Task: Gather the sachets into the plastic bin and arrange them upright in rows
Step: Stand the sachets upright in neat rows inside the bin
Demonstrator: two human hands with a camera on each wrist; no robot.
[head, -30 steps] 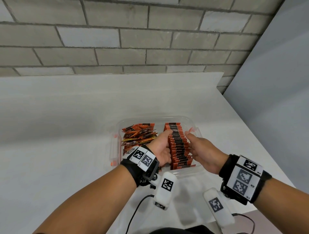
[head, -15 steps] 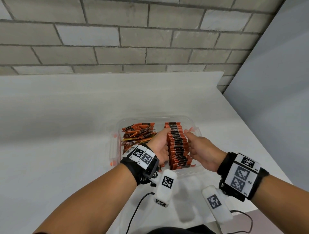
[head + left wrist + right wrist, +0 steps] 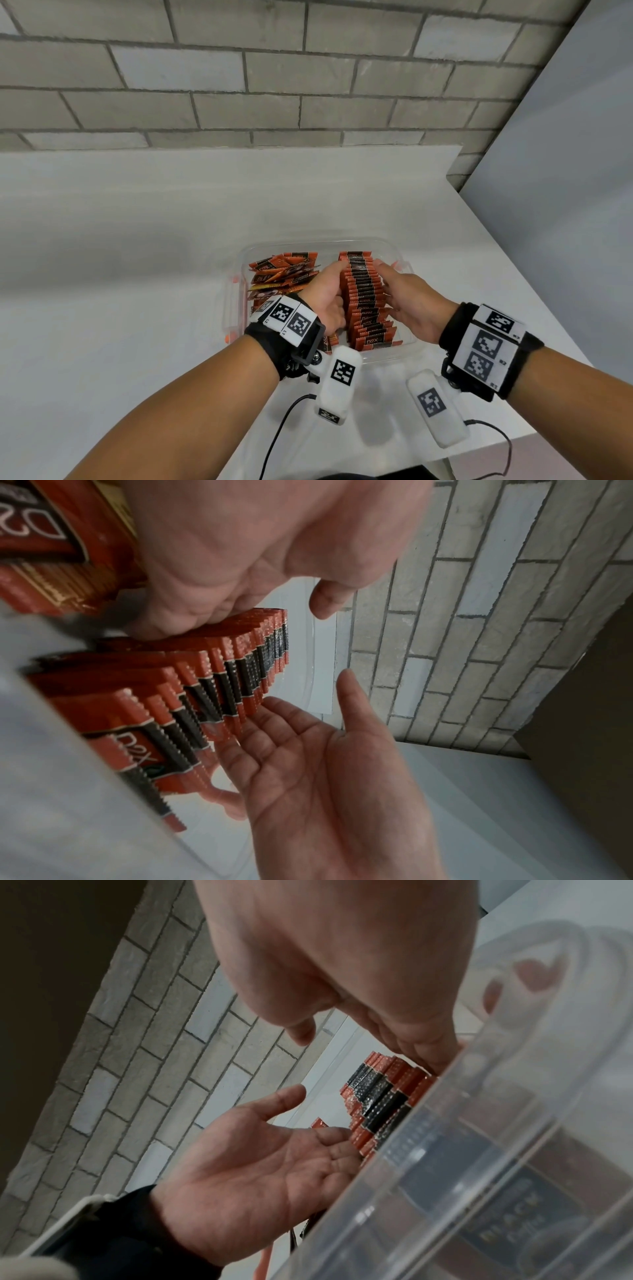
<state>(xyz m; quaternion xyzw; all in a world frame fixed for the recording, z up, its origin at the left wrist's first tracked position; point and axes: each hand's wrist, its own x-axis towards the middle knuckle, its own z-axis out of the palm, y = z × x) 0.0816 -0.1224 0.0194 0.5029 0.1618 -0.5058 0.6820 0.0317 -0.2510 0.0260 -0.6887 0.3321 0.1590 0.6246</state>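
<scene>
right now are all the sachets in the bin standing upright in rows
No, only the right row stands upright between both hands; the sachets on the left lie in a loose pile.

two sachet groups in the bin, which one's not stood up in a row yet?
The left sachet group: those packets lie jumbled at mixed angles in the plastic bin. The right sachet group stands on edge in one neat row, between the left hand and right hand.
</scene>
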